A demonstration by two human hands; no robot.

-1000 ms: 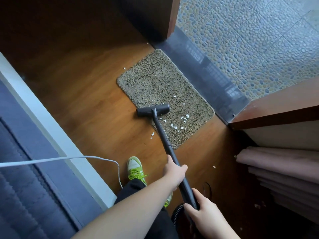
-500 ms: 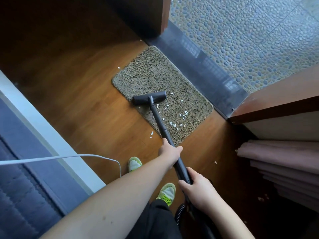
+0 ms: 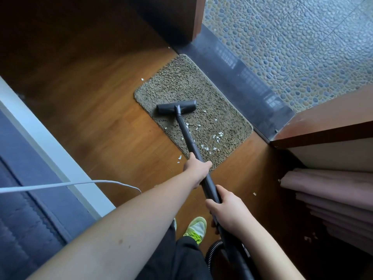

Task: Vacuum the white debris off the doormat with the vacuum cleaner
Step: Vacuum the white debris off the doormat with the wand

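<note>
Midway through, both hands, left hand (image 3: 196,165) and right hand (image 3: 226,207), grasp the vacuum wand (image 3: 186,136); its nozzle (image 3: 176,107) rests mid-doormat (image 3: 181,81), the far half looking clean, white debris (image 3: 217,137) left nearer.

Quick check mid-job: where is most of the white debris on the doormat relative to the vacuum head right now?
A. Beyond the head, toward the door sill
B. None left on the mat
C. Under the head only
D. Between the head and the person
D: the white debris lies on the doormat between the vacuum head and the person; the mat beyond the head looks clean.
</note>
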